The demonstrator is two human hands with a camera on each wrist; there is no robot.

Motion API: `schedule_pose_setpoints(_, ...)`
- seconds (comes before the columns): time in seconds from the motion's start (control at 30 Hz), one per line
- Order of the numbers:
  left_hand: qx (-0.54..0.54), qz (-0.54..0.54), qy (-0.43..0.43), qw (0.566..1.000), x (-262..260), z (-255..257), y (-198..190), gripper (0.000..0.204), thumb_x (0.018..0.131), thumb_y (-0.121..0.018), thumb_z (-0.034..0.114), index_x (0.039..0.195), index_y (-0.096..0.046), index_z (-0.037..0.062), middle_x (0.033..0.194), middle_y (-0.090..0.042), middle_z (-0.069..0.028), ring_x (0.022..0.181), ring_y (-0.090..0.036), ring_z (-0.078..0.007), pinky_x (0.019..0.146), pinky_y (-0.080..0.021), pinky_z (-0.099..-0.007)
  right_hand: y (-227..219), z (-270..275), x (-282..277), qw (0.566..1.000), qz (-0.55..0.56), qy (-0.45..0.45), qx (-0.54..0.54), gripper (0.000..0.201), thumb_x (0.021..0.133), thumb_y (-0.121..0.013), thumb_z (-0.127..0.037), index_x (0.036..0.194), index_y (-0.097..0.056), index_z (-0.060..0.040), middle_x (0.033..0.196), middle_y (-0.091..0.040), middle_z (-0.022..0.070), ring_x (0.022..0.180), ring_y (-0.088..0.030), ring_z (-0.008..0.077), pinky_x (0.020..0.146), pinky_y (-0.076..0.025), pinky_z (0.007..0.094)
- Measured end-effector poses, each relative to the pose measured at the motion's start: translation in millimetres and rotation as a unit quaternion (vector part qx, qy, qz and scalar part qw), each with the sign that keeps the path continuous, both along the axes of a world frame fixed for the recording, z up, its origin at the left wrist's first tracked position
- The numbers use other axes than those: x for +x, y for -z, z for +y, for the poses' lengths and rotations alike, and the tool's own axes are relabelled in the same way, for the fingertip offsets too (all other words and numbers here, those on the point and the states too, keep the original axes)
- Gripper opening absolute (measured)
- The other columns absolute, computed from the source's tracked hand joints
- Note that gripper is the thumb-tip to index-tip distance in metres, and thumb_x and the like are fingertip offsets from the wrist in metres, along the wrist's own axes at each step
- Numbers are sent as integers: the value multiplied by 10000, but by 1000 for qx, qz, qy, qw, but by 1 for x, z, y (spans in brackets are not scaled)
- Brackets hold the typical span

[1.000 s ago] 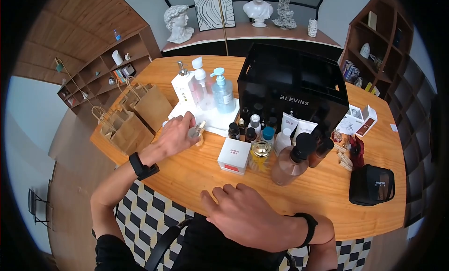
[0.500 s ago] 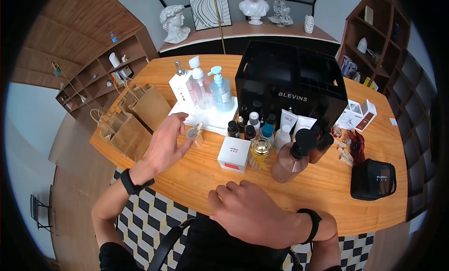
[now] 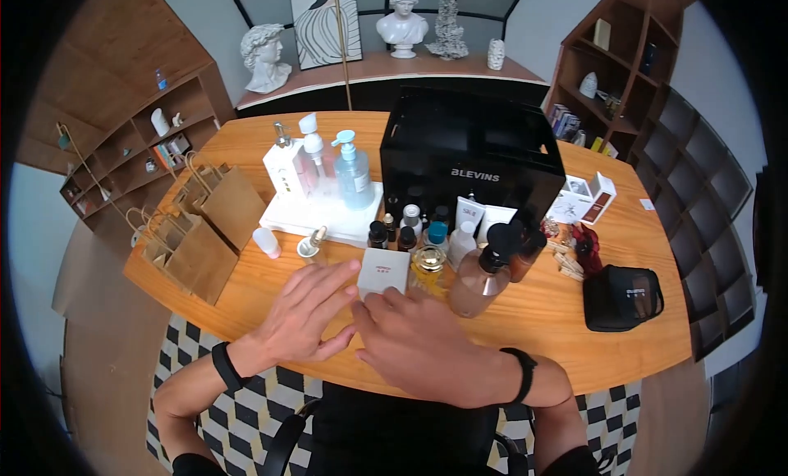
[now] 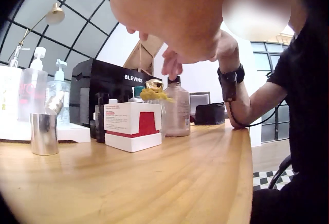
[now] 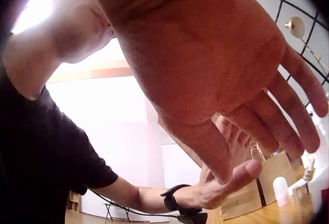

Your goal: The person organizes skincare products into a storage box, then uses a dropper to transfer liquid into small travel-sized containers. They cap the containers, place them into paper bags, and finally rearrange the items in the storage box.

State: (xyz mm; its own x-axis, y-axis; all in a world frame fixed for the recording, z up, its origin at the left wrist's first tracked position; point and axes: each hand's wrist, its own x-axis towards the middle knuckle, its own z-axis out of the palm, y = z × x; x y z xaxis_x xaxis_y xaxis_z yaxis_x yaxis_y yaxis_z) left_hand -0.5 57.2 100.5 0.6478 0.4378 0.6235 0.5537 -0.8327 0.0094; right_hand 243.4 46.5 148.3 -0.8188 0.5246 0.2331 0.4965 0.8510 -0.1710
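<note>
In the head view my left hand reaches over the table's front, fingers extended and holding nothing. My right hand is right beside it, its fingertips overlapping the near edge of a white box. The right wrist view shows the right palm with loosely spread fingers and nothing in them. A red cutout marks the side of the box in the left wrist view. Beyond the left fingers stands a dropper bottle with a silvery body. A small white-and-pink bottle is farther left.
A black BLEVINS box stands behind several small bottles and tubes. Pump bottles sit on a white tray. Paper bags are at the left; a large brown pump bottle and a black pouch lie rightward.
My left hand has moved away from the dropper bottle, rightward and nearer, to beside my right hand. The right hand has moved forward to the white box's edge. The head view has shifted.
</note>
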Motion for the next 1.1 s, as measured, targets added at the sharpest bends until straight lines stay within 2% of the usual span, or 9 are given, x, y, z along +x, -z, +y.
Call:
schedule_pose_setpoints(0.13, -1, -20, 15, 1000, 9, 0, 4, 687, 810, -831, 147, 1405, -513, 17, 1581, -516, -237, 1294, -613, -439, 1058, -512, -530, 22, -1, -26, 999, 8, -35, 26, 421, 965, -741, -259, 1160, -659, 105, 1093, -678, 230, 1009, -699, 393, 833, -561, 470)
schedule_pose_setpoints(0.2, 21, -41, 28, 999, 16, 2, 4, 668, 817, -809, 115, 1412, -519, 20, 1573, -527, -234, 1291, -624, -435, 1051, -517, -529, 23, 0, -32, 971, 78, -62, -218, 398, 979, -736, -268, 1145, -685, 91, 1104, -692, 243, 1018, -682, 417, 866, -546, 475)
schedule_pose_setpoints(0.43, 45, 0, 86, 995, 45, 3, 5, 557, 859, -716, 61, 1401, -592, 33, 1568, -544, -202, 1314, -628, -377, 1061, -518, -493, 45, -10, -12, 969, 136, -53, -200, 341, 995, -740, -277, 1095, -723, 48, 1098, -726, 228, 1028, -676, 400, 904, -530, 485)
schedule_pose_setpoints(0.6, 8, 55, 103, 993, 51, -6, 7, 648, 862, -699, 111, 1484, -544, 21, 1595, -520, -189, 1356, -597, -344, 1096, -496, -455, 67, -6, 20, 970, 203, -117, -67, 189, 972, -696, -148, 1034, -724, 28, 1010, -705, 224, 971, -673, 384, 835, -539, 478)
schedule_pose_setpoints(0.7, 29, 127, 99, 986, 57, -10, 18, 684, 882, -679, 134, 1531, -501, 11, 1626, -483, -190, 1359, -593, -328, 1109, -487, -439, 63, -19, 36, 989, 110, -82, -50, 168, 961, -696, -131, 1017, -731, 23, 987, -695, 210, 962, -673, 367, 824, -548, 461)
schedule_pose_setpoints(0.83, 50, 158, 140, 976, 60, -15, 23, 720, 913, -649, 151, 1589, -435, 25, 1657, -450, -184, 1380, -585, -313, 1122, -482, -434, 61, -36, 52, 991, 92, -91, -19, 169, 969, -701, -151, 983, -736, 14, 956, -689, 196, 938, -684, 353, 806, -555, 467)
schedule_pose_setpoints(0.93, 75, 174, 148, 971, 64, -27, 23, 765, 921, -655, 216, 1619, -396, 41, 1674, -432, -178, 1412, -565, -314, 1142, -471, -448, 60, -53, 61, 993, 76, -87, -28, 182, 976, -704, -165, 990, -741, 13, 957, -694, 188, 927, -685, 356, 794, -559, 472)
schedule_pose_setpoints(1.03, 64, 147, 161, 974, 67, -42, 21, 824, 914, -676, 299, 1640, -369, 56, 1691, -410, -171, 1444, -538, -315, 1168, -450, -462, 57, -73, 63, 991, 94, -96, -19, 280, 986, -714, -198, 1183, -751, -2, 1088, -717, 186, 1014, -694, 348, 882, -579, 460)
schedule_pose_setpoints(1.1, 46, 124, 165, 977, 67, -50, 17, 854, 908, -690, 343, 1646, -362, 65, 1700, -398, -166, 1459, -524, -315, 1183, -436, -466, 56, -85, 66, 986, 124, -105, -23, 288, 988, -716, -195, 1198, -751, -1, 1106, -720, 182, 1044, -690, 344, 912, -579, 456)
